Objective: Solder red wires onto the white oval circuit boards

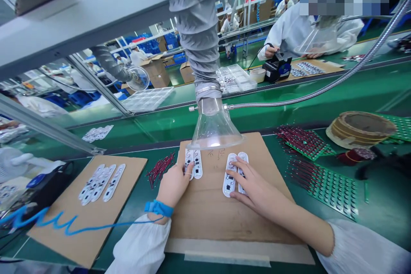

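My left hand (175, 182), with a blue band at the wrist, is closed at the edge of a pair of narrow white circuit boards (197, 167). Its thumb lies on the left board, and its other fingers are partly hidden. My right hand (255, 184) reaches over two more white circuit boards (229, 186), lying side by side. The fingers there are apart, with their tips on the boards and the thumb near the lower end of the left one. Both pairs rest on a brown cardboard sheet (205, 214).
A clear fume hood (216, 128) hangs over the cardboard's far edge. Red wire pieces (161, 169) lie left; green boards with red wires (334, 190) and a tape roll (359, 126) lie right. More white boards (104, 182) rest on another cardboard. A blue coiled cord (73, 227) crosses it. A co-worker (289, 30) sits opposite.
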Demonstrator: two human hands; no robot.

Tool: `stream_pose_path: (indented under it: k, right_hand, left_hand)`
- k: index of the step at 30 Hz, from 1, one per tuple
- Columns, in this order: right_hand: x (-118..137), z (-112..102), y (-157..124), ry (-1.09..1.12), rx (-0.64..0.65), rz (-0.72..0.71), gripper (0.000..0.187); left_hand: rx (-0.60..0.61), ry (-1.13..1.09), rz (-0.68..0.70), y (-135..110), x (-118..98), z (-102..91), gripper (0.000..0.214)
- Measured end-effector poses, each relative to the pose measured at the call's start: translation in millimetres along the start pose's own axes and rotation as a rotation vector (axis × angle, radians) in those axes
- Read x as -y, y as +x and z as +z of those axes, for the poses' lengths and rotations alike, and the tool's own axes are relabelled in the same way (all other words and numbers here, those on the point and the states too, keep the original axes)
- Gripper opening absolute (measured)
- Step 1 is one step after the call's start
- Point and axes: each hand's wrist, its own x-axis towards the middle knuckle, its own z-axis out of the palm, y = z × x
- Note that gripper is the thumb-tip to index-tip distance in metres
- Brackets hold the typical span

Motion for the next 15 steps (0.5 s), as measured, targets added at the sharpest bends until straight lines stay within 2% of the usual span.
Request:
stream_pose_path:
  k: [4,8,12,15]
  right_hand:
    - [1,-8,7,0.002,-0.016,-0.008,0.049]
    - [7,-15,-5,-0.085,-0.068,0.034,0.049]
    - [9,-16,-26,-0.07,-0.047,0.032,0.058]
    - [5,-18,-37,-0.024,-0.053,0.037,0.055]
  left_hand:
    - [0.006,0.056,0.025,4,-14,1.7,0.044]
    - [0.023,0.069,0.091,7,-30,4.5,0.044]
    - [0.107,0.072,0.171,-14,-50,9.5,0.038]
    - [0.184,0.065,0.202,-38,-63,15.2,0.035]
